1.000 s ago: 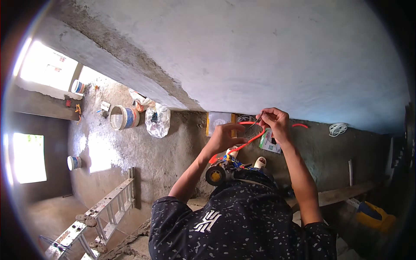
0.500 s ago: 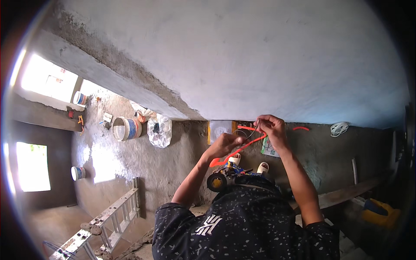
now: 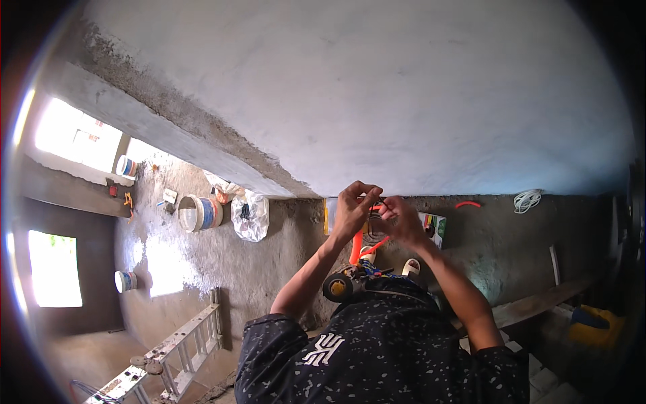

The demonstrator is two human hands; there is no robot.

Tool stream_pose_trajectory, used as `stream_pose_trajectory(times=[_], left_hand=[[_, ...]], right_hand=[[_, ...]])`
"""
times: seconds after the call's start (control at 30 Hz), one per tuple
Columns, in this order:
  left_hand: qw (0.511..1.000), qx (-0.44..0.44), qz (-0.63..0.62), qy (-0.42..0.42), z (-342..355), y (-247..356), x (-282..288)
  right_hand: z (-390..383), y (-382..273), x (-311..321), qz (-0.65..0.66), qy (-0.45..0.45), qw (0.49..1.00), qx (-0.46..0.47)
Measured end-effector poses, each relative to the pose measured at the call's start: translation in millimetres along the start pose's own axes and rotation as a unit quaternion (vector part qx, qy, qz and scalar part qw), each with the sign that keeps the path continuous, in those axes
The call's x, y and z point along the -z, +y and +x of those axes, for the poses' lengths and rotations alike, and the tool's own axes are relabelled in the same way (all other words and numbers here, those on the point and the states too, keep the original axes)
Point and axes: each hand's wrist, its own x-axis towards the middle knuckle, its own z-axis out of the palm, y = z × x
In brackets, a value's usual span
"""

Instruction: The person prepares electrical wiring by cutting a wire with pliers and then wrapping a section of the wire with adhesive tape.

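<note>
At the waist, one black roll with yellow centre [image 3: 337,287]; past it, two bare forearms [image 3: 306,273] extended forward and angled inward: left hand [image 3: 356,210] with thumb and fingertips pinching a thin dark wire [image 3: 380,200], right hand [image 3: 404,224] blurred, fingers curled toward the left fingertips, its grip impossible to tell. Just under both hands, one orange-red tube [image 3: 356,248], bent, partly hidden by fingers. On the floor [image 3: 259,269] beyond, one green-and-white box [image 3: 439,227], partly behind the right hand, and one white cable coil [image 3: 527,200] beside the pale wall [image 3: 404,101].
</note>
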Motion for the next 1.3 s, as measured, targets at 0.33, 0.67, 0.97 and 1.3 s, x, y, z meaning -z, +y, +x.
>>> stream_pose_trajectory(times=[0.33, 0.67, 0.97, 1.3], left_hand=[[0.975, 0.024, -0.215, 0.052, 7, -1, -10], [0.992, -0.025, -0.114, 0.052, 5, -5, 37], [0.952, -0.071, -0.024, -0.296, -21, 33, 51], [0.983, -0.019, -0.046, -0.179, -26, 47, 22]], right_hand=[[12, 9, -17, 0.173, -0.03, 0.984, -0.004], [19, -14, 18, 0.022, -0.043, 0.991, 0.128], [17, -65, 72, -0.078, -0.054, 0.966, 0.239], [15, -55, 50, 0.005, -0.12, 0.985, 0.121]])
